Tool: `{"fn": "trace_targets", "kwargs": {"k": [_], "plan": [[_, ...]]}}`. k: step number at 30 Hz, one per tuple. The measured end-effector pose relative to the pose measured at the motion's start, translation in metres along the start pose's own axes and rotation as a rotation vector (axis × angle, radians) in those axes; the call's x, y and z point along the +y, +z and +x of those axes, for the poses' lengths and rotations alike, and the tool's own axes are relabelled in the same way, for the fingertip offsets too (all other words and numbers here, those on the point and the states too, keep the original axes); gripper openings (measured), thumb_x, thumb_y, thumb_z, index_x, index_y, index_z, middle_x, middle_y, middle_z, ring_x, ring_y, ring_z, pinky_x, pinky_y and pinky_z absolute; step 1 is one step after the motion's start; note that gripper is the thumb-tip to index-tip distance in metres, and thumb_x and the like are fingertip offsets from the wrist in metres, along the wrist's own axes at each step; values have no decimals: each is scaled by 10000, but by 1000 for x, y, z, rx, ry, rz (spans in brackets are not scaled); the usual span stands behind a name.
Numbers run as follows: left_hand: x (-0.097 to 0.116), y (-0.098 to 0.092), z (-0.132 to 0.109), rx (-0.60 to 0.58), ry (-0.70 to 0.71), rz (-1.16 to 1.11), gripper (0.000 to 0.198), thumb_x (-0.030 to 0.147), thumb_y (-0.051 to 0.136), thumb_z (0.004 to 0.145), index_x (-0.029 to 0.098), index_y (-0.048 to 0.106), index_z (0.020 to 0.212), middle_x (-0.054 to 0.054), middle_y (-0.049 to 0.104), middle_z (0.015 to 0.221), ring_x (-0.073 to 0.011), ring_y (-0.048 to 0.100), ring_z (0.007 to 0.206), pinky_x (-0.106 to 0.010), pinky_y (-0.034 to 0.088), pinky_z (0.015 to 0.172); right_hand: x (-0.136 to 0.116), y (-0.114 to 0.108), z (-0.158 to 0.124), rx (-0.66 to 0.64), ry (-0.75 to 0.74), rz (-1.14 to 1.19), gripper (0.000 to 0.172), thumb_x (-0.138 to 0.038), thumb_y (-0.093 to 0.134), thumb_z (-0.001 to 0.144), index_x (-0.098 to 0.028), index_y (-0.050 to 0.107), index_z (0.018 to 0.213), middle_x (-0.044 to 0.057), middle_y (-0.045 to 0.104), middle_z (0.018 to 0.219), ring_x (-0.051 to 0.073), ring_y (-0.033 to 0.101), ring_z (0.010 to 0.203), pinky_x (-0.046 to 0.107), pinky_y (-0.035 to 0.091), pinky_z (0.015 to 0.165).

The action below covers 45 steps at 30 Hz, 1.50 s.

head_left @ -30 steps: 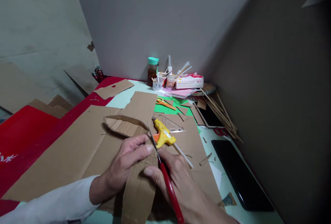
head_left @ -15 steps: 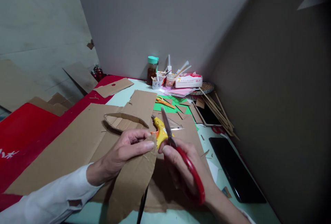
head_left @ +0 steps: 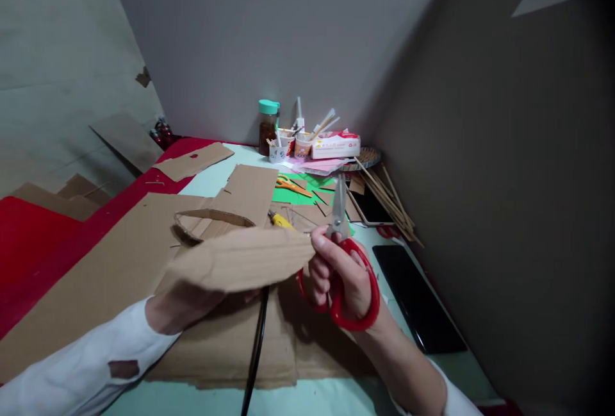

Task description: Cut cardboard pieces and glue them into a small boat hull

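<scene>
Item one: my left sleeve (head_left: 81,352), white, plain, long, its cloth loose and softly creased, reaching down to the wrist. Detail: one small, roughly four-sided opening (head_left: 123,369) in the cloth above the cuff end, my forearm showing through in shade.

Item two: my right sleeve (head_left: 461,400), white likewise, visible only as a short stretch at the lower edge of view; it ends well up the arm, and my right forearm (head_left: 398,355) is uncovered from there to the wrist.

Item three: my left hand (head_left: 185,307), ungloved, partly hidden.

Item four: my right hand (head_left: 353,284), ungloved, fingers slim.
</scene>
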<state>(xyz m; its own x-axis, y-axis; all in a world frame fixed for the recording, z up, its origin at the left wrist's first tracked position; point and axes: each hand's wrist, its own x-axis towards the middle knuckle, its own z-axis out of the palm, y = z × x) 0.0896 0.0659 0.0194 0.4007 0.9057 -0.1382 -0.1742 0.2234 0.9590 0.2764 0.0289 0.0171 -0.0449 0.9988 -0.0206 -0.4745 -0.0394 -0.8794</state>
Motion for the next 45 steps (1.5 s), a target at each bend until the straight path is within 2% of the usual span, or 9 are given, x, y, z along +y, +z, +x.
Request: {"fn": "trace_targets", "kwargs": {"k": [4, 6, 9, 13, 19, 25, 34, 39, 45], "plan": [[-16, -1, -5, -171, -49, 79, 251, 436, 793, 757, 186, 813, 760, -84, 735, 722, -219, 635, 667, -322, 532, 650, 10, 7, 0, 112, -78, -8, 364, -478, 692, 875, -230, 458, 748, -111, 451, 488, 69, 435, 354, 164, 361, 343], [-20, 1, -7, -74, -55, 67, 295, 464, 751, 809, 212, 785, 661, -52, 715, 692, -193, 615, 683, -290, 519, 683, 14, 10, -5, 46, -24, -138, 340, -502, 648, 915, -225, 492, 794, -98, 477, 491, 81, 442, 361, 181, 365, 355], [-15, 5, -6, 120, -51, -139, 312, 433, 811, 751, 217, 727, 543, 0, 627, 571, -137, 516, 563, -240, 469, 546, 9, 11, -11, -77, 30, -456, 316, -493, 694, 882, -221, 537, 919, -87, 502, 553, 92, 433, 425, 206, 358, 417], [3, 6, 0, 189, -36, -299, 236, 312, 922, 598, 177, 736, 542, 14, 599, 537, -109, 484, 517, -216, 442, 461, -10, 1, -9, -103, -5, -758, 311, -464, 708, 835, -215, 585, 973, -46, 532, 666, 137, 475, 601, 248, 390, 558], [9, -1, 3, 254, 0, -350, 195, 270, 939, 561, 158, 786, 609, -8, 695, 607, -127, 584, 562, -237, 529, 530, -23, -2, -8, -180, 45, -949, 446, -632, 659, 836, -212, 592, 969, 11, 575, 812, 191, 514, 726, 289, 432, 639], [5, 2, 2, 152, 21, -307, 145, 295, 882, 661, 166, 816, 654, -28, 745, 656, -154, 609, 618, -253, 529, 577, -15, 6, -12, -213, 54, -1020, 516, -706, 640, 818, -204, 602, 930, -9, 526, 723, 186, 465, 684, 288, 386, 624], [5, 2, 0, 90, 17, -277, 203, 354, 871, 689, 182, 854, 796, -32, 808, 783, -166, 635, 727, -233, 535, 641, -13, 5, -13, -228, 52, -1082, 464, -665, 647, 848, -213, 603, 943, -33, 516, 695, 173, 445, 648, 283, 340, 612], [4, 1, -2, 15, -8, -255, 230, 381, 851, 717, 157, 850, 772, -35, 780, 702, -154, 634, 682, -215, 538, 635, -12, 5, -13, -206, 73, -1071, 513, -709, 625, 831, -208, 621, 940, -4, 556, 730, 214, 500, 725, 314, 372, 673], [3, 3, -1, 32, -18, -303, 213, 353, 871, 709, 145, 842, 746, -31, 760, 652, -135, 643, 635, -191, 553, 614, -10, 4, -15, -193, 78, -1022, 417, -620, 626, 886, -209, 655, 952, 7, 604, 769, 210, 538, 757, 301, 392, 680]]}}
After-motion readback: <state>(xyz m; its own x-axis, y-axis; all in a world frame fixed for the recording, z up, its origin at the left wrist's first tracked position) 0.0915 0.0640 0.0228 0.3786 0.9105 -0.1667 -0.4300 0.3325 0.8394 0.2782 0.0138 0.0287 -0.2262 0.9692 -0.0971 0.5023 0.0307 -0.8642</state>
